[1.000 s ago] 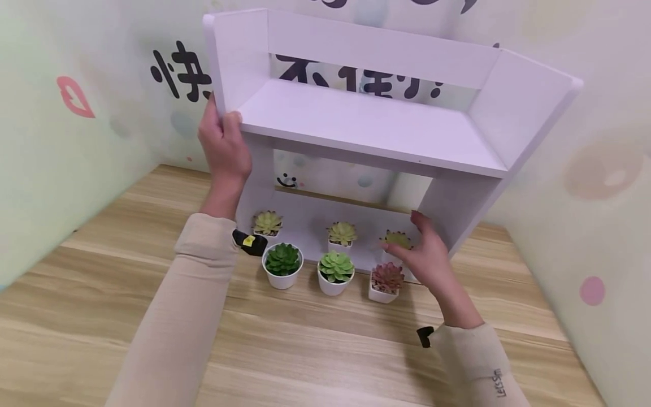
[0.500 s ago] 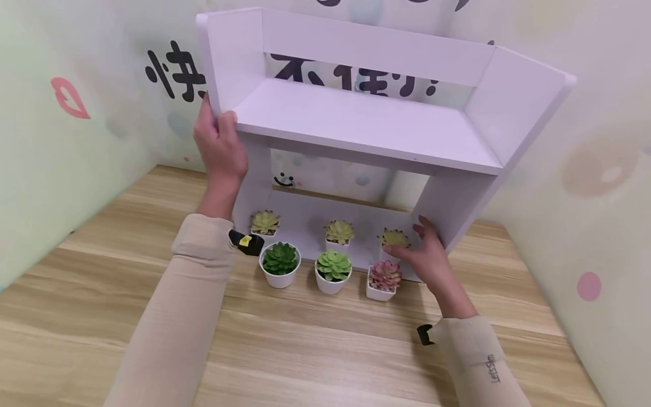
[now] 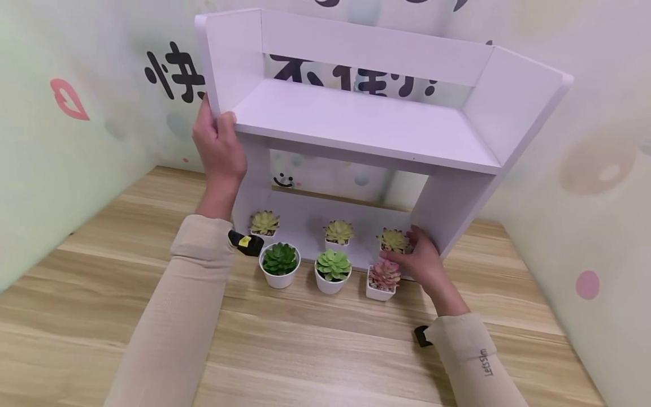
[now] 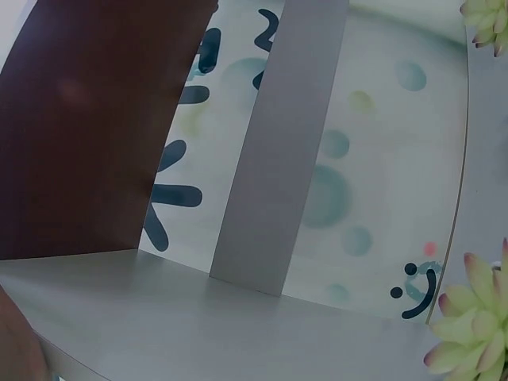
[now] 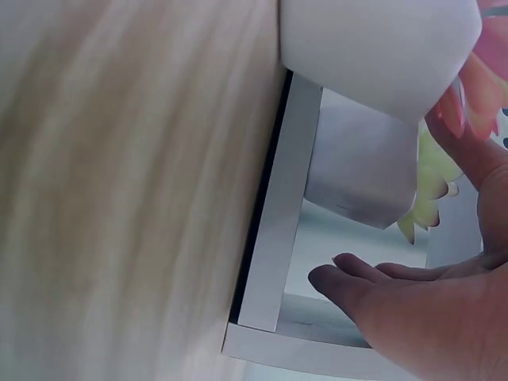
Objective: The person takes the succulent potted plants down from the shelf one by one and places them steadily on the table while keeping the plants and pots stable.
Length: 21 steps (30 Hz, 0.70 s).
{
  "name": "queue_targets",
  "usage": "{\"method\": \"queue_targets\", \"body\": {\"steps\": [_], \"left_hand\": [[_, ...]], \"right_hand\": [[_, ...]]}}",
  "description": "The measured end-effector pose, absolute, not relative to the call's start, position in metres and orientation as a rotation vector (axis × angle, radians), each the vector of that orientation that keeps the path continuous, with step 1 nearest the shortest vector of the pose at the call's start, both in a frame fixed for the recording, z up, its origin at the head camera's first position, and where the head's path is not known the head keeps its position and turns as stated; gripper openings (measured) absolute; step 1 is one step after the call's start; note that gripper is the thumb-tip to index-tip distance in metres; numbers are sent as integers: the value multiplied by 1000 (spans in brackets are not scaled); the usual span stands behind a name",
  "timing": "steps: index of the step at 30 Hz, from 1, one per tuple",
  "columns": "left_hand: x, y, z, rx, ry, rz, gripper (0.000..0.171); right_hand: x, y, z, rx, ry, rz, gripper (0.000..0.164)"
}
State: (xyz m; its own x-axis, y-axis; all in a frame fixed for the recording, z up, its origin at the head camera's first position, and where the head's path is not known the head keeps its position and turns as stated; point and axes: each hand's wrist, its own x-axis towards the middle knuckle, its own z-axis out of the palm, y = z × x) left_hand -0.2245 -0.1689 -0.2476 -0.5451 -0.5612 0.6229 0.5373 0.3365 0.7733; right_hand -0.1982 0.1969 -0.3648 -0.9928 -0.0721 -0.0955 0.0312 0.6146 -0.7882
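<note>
My left hand grips the left side panel of a white two-tier shelf, thumb on its front edge. My right hand reaches into the lower tier at the right, around a yellow-green potted succulent. In the right wrist view, straight fingers stand a gap away from that succulent's white pot, with the thumb on the other side, partly hidden behind pink leaves. A pinkish-red potted succulent stands just in front. Two more yellow-green succulents, one left and one central, share the lower tier.
A dark green succulent and a bright green succulent, both in round white pots, stand on the wooden table before the shelf. Patterned walls close in behind and at both sides.
My right hand has moved left from the right side panel toward the right-hand yellow-green succulent, its fingers dropping beside the pot. My left hand keeps its grip on the shelf.
</note>
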Motion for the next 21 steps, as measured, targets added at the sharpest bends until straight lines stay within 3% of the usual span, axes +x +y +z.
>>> {"method": "queue_targets", "body": {"steps": [14, 21], "left_hand": [[-224, -169, -247, 23, -1621, -1414, 44], [-224, -168, -247, 14, -1617, -1419, 44]], "right_hand": [[-204, 199, -375, -183, 2683, -1382, 70], [-206, 199, -380, -165, 2701, -1381, 67]]}}
